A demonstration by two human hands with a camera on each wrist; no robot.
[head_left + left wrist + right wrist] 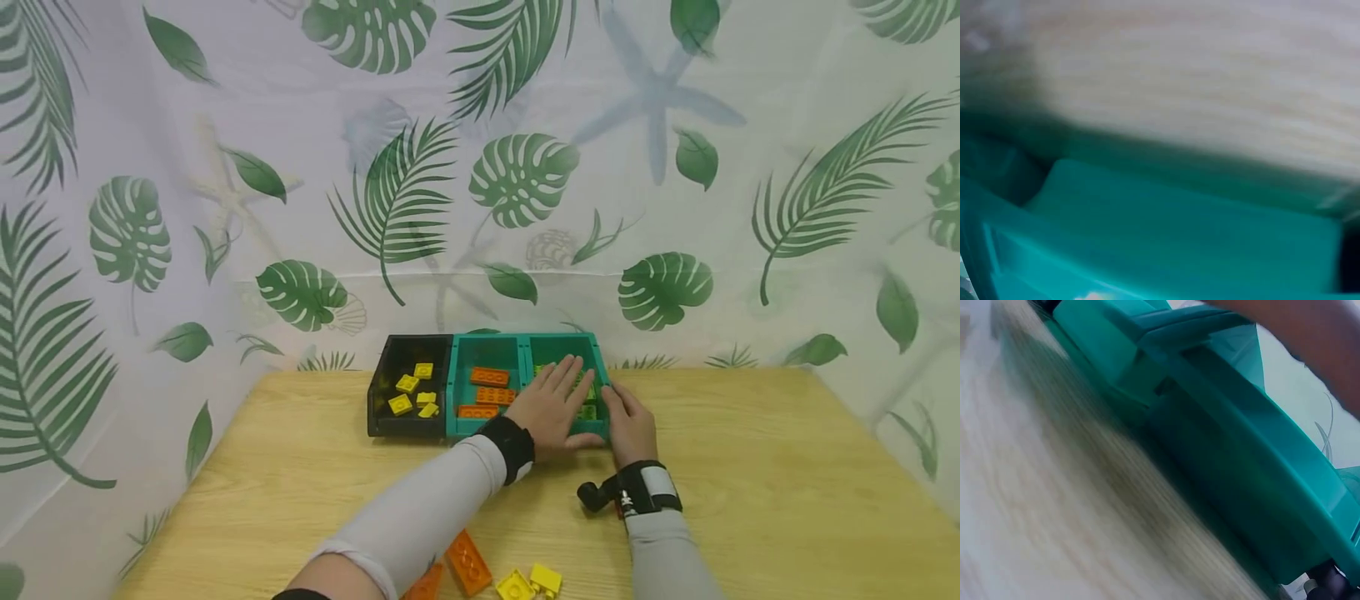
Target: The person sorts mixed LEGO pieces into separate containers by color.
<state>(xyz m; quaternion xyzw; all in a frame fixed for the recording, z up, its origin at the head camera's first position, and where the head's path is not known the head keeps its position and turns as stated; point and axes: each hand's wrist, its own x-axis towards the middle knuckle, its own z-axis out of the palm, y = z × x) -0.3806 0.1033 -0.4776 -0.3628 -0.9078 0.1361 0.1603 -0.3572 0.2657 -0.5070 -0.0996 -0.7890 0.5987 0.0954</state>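
My left hand (551, 410) lies with straight, spread fingers over the right teal bin (561, 345), partly covering the green bricks (587, 412) in it. Against that bin's right side rests my right hand (632, 427), its fingers extended along the wall. The middle teal bin (467, 427) holds several orange bricks (491, 395). To its left, a black bin (408, 428) contains several yellow bricks (407, 383). In the left wrist view a blurred teal bin wall (1179, 231) fills the lower part. The right wrist view shows a teal bin's outer wall (1229, 487) close up.
Near the table's front edge lie orange bricks (468, 562) and yellow bricks (546, 580), partly hidden by my left sleeve (420, 508). Behind the bins hangs a leaf-patterned cloth (517, 179). The wooden table (750, 467) extends to both sides.
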